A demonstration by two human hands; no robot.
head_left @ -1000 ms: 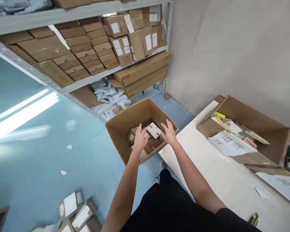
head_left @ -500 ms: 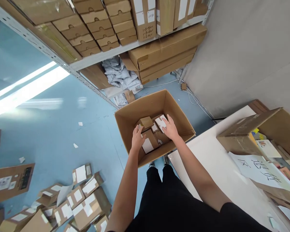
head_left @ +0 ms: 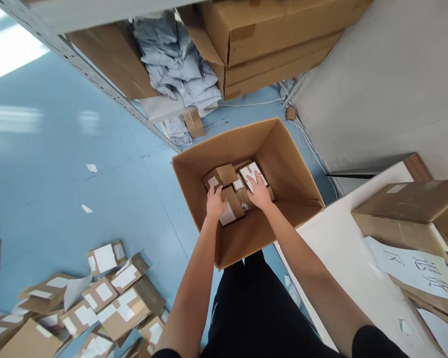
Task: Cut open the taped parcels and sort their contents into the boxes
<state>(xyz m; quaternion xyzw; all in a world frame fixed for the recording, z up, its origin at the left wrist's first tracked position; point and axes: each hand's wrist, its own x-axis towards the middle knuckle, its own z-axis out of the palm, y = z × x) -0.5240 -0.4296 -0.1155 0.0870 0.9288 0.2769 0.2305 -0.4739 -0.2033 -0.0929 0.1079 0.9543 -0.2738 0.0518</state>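
A large cardboard box [head_left: 242,243] stands with its top open in front of me, with several small cartons at its bottom. Both my hands reach down inside it. My left hand [head_left: 215,201], fingers spread, is at a brown carton with a white label [head_left: 227,215], just below another brown carton [head_left: 226,174]. My right hand [head_left: 259,193] lies with fingers apart on a white-topped carton [head_left: 249,170] at the right of the group. Neither hand is wrapped round a carton. The undersides of the cartons are hidden.
A shelf rack [head_left: 97,79] holding grey mailing bags [head_left: 182,64] and long cartons [head_left: 276,35] stands ahead. At right, a white table [head_left: 328,253] bears an open box [head_left: 395,228] with a handwritten sheet. Labelled cartons [head_left: 123,308] lie piled on the floor at left.
My view has moved closer and lower over the large box. My right hand has come down onto the white-topped carton; my left stays near the left cartons.
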